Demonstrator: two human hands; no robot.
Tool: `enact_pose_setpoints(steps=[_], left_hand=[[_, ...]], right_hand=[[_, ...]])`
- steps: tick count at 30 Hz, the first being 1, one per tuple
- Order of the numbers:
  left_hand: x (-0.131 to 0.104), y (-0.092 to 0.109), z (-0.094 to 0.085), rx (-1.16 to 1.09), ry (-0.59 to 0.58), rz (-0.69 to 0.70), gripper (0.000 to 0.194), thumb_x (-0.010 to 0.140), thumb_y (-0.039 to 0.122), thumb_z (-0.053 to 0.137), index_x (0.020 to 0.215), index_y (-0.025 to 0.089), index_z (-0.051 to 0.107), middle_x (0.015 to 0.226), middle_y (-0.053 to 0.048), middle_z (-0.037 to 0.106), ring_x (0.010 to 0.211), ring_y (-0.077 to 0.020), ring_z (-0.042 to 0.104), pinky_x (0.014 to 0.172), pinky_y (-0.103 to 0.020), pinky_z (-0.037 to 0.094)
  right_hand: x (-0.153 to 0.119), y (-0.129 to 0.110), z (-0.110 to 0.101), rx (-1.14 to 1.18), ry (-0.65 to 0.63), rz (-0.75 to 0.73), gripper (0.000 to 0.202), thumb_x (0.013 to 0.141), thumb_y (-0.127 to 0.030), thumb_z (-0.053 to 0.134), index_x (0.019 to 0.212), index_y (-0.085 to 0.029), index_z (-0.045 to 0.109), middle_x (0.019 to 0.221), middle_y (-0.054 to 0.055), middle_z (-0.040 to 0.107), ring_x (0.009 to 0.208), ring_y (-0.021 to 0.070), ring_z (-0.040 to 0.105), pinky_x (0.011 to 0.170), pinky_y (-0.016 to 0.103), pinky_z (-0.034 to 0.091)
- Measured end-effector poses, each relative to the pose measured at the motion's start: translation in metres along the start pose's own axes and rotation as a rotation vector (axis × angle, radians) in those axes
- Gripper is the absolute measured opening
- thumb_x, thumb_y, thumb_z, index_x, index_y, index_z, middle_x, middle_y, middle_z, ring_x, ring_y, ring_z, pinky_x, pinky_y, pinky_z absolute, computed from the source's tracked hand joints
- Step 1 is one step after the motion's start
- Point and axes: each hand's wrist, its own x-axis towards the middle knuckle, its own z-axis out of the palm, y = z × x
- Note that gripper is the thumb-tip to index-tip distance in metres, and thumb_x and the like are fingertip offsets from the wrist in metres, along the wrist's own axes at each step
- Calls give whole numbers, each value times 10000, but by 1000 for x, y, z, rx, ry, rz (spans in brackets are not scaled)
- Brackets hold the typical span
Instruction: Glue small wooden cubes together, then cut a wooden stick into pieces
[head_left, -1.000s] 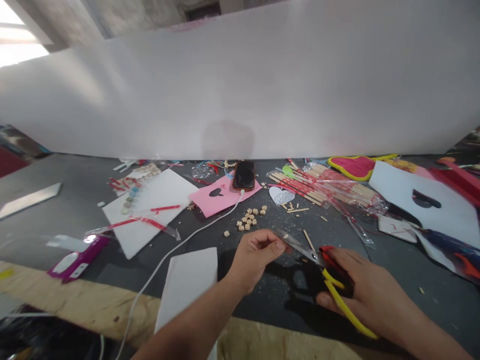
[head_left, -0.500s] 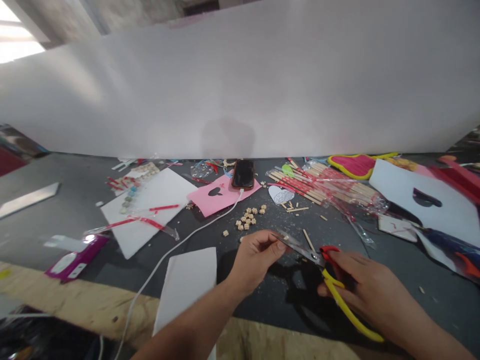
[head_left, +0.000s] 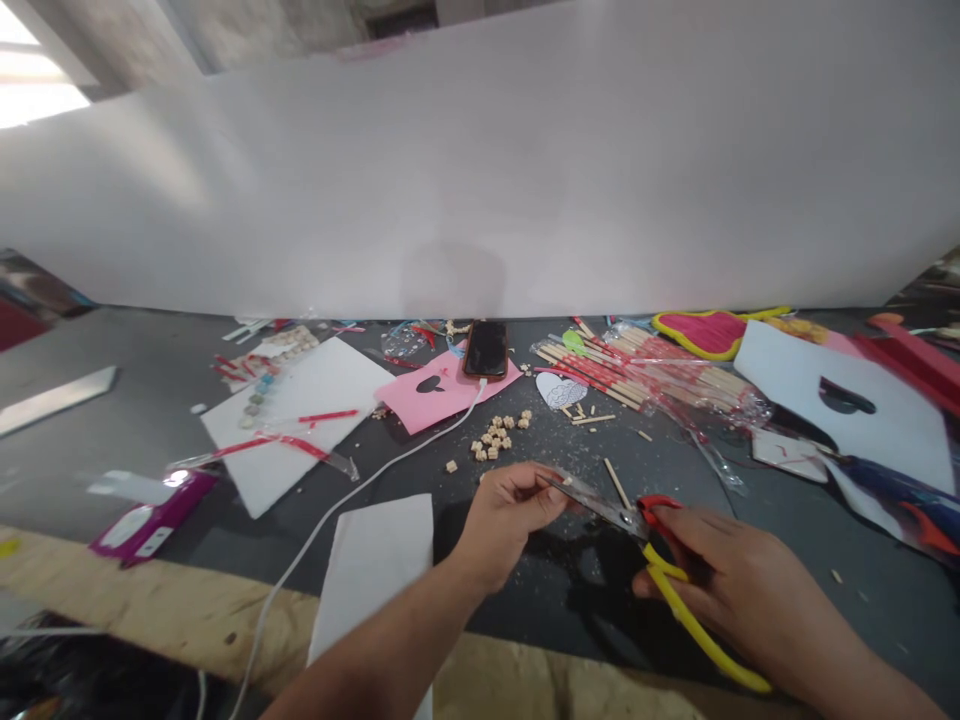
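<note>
My right hand grips the red and yellow handles of a pair of scissors, whose blades point left. At the blade tips, the fingers of my left hand are pinched around something small; a pale bit shows by the blades, but its kind is mostly hidden. Just beyond my left hand lies a cluster of small wooden pieces, each with a notched outline. A short thin wooden stick rests on the dark table behind the scissors.
A phone sits on pink paper, its white cable running left to the front edge. Bundled red-wrapped sticks lie behind. White boards are at left, a purple packet farther out. White paper lies right.
Both hands and the scissors stay in nearly the same place. The scissor blades look slightly closer together, and the view has shifted a little.
</note>
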Motion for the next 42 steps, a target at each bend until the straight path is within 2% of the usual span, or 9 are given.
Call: enact_pose_setpoints(steps=[6,14,17,20,25,28,33,37,42], left_hand=[[-1,6,1,-112,-56,-93,88,658,213,710,668,130,682,601,-18,672,601,-111,584,651,-217,380],[-1,10,3,-257,-128,-235,234,539,295,790,619,117,660,533,-24,639,515,-120,583,596,-225,391],[1,8,3,-152,-71,-161,230,611,322,750,675,122,657,608,-30,657,597,-125,598,649,-229,407],[2,5,3,64,14,-35,211,677,334,696,723,134,650,701,-31,667,679,-132,589,681,-235,412],[-1,7,2,504,122,129,145,706,283,659,788,163,659,815,-42,677,765,-163,583,712,-250,423],[-3,10,3,651,165,203,116,717,279,651,764,173,659,800,-37,668,765,-168,585,725,-256,425],[-3,9,3,719,208,309,66,733,251,639,711,190,649,765,-28,640,754,-166,580,711,-251,422],[-4,9,1,719,195,376,90,741,206,623,656,187,642,759,-41,621,757,-168,581,712,-257,427],[-5,11,-1,664,179,321,108,739,205,622,641,169,646,742,-46,621,738,-168,578,695,-259,423]], right_hand=[[0,0,-2,36,-18,-15,366,739,-545,569,889,-212,604,719,34,668,621,169,632,543,244,465],[2,-1,-7,75,-64,-34,315,724,-517,601,778,-208,583,638,13,620,572,151,597,500,226,424],[3,0,-4,94,-47,6,294,727,-485,609,839,-214,587,692,19,650,596,153,607,527,229,432],[2,1,1,87,-55,58,269,748,-481,580,805,-219,576,661,12,648,562,150,596,507,230,417],[0,1,4,82,-60,107,261,772,-479,546,778,-218,559,607,-5,624,514,141,571,476,222,391],[2,-3,2,83,-61,109,279,762,-494,551,736,-217,551,571,-9,608,493,137,561,457,218,380],[5,-11,0,109,-63,104,326,774,-537,517,777,-217,578,574,-1,621,475,137,561,450,225,388],[3,-12,0,117,-69,101,335,766,-548,523,775,-219,587,581,1,629,492,141,579,453,223,396],[4,-10,0,114,-99,96,326,773,-542,516,772,-223,586,578,-6,626,497,138,580,452,216,392]])
